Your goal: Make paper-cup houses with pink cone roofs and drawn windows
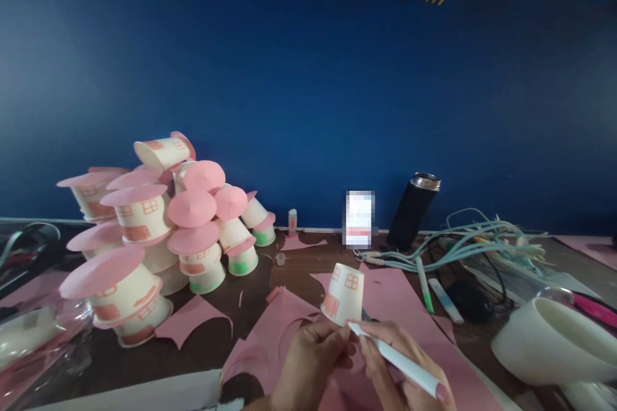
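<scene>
A small white paper cup point(345, 294) is upside down and slightly tilted, with orange-pink windows and a door drawn on its side. My left hand point(315, 359) is closed at the cup's lower rim, its fingertips partly hidden. Between the fingers of my right hand point(402, 359) is a white marker point(405, 369) with a pink end; its tip points at the cup's rim, close to my left thumb. I cannot tell whether the tip touches the cup. Beneath both hands lies pink paper point(385, 295) with rounded cut-outs.
Stacked paper-cup houses point(144, 218) with pink cone roofs fill the left. A phone point(359, 219) and black bottle point(413, 212) lean against the blue wall. Rightward are cables point(463, 244), a green marker point(425, 286), a black mouse point(470, 300) and a white cup-shaped object point(554, 340).
</scene>
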The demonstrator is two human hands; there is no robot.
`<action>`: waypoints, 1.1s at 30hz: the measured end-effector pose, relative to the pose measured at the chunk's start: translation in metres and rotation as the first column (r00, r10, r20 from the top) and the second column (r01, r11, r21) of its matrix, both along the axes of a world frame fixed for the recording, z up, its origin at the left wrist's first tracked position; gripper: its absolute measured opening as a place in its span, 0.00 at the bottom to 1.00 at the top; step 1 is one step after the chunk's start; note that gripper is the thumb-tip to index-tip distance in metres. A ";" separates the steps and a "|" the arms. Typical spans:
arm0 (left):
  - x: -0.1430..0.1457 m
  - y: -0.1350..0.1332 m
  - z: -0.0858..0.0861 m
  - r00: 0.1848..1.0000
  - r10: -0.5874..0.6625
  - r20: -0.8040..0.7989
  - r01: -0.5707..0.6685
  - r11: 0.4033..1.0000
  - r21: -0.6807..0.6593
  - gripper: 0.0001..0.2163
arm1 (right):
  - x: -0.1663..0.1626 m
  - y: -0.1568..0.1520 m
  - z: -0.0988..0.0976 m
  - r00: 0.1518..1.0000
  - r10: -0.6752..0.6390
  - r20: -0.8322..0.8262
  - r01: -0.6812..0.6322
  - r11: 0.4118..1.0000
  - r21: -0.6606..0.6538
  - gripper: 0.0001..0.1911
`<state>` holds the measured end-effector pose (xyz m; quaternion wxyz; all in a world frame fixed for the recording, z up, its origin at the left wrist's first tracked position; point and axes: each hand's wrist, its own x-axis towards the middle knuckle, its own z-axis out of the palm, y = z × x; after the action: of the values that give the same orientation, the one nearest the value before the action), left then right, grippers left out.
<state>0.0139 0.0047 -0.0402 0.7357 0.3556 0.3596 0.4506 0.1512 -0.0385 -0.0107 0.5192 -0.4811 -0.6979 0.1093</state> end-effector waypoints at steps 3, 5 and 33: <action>0.000 0.000 0.000 1.000 0.004 0.003 -0.004 1.000 -0.004 0.16 | 0.001 0.000 0.001 1.000 0.008 0.016 -0.008 1.000 -0.014 0.09; 0.000 0.000 0.001 1.000 0.003 0.005 -0.003 1.000 -0.007 0.16 | 0.003 0.000 0.003 0.999 0.021 0.046 -0.021 1.000 -0.015 0.09; -0.002 -0.005 0.017 0.963 0.022 0.269 0.022 0.987 -0.160 0.14 | 0.000 0.001 0.000 0.999 -0.018 -0.039 0.018 1.000 0.009 0.10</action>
<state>0.0122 -0.0004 -0.0230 0.8042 0.2301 0.2915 0.4641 0.1510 -0.0375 -0.0110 0.5361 -0.4826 -0.6837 0.1107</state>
